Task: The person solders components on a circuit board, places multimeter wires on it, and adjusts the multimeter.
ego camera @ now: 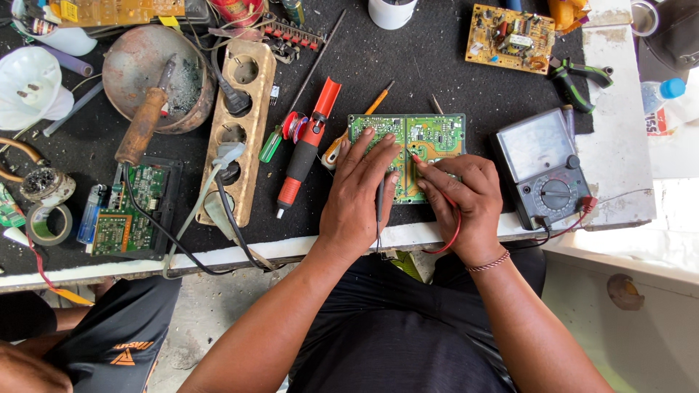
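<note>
Both hands on green circuit board, mid-desk.
Left hand pinches black probe; right hand pinches red probe. Board likely light, stiff, fragile: grip by edges.

A black-topped desk with a worn white front edge carries it all: a green circuit board sits at centre, an analogue multimeter just to its right, a red-handled desoldering pump to its left. Further left lies a wooden socket strip, a soldering iron resting across a rusty round pan, and green-handled pliers up at far right.
</note>
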